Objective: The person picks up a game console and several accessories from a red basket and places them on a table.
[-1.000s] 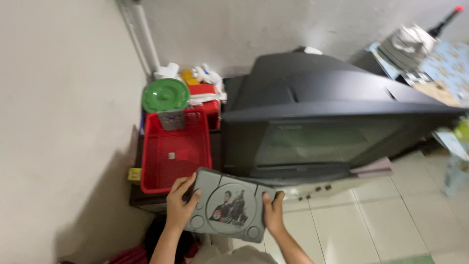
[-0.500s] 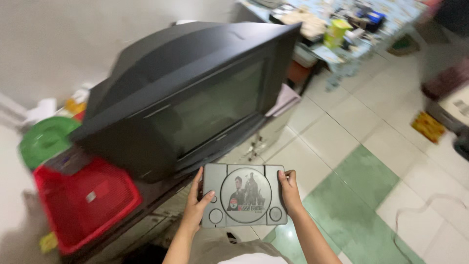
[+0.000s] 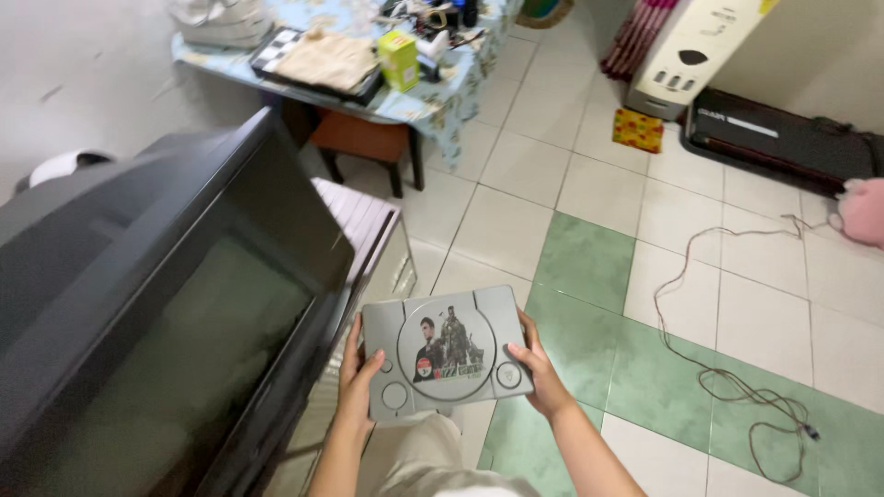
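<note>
**Head view: grey console carried level in two hands beside the television**

The head view looks down on a flat grey game console (image 3: pixel 445 353) with a round lid bearing a picture sticker, held out in front of the body above the tiled floor (image 3: pixel 516 221). The left hand (image 3: pixel 356 382) clasps its left edge, thumb laid across the top near the round button and the other fingers curled out of sight underneath. The right hand (image 3: pixel 537 368) grips the right edge the same way, thumb on top, fingers wrapped below. A grip on both short sides keeps the box level and its lid facing up, which suits a wide, flat thing that one hand would tip.

Just to the left stands a big dark television (image 3: pixel 157 304) on a low stand, its corner close to the left hand and leaving little room on that side. A loose cable (image 3: pixel 727 368) trails in loops over the green and white tiles to the right, well apart from the hands. Farther off are a cluttered table (image 3: pixel 433 92) with a patterned cloth, a white appliance (image 3: pixel 691 46) against the wall, a long black case (image 3: pixel 783 138) and something pink (image 3: pixel 866 212) at the frame's edge.
</note>
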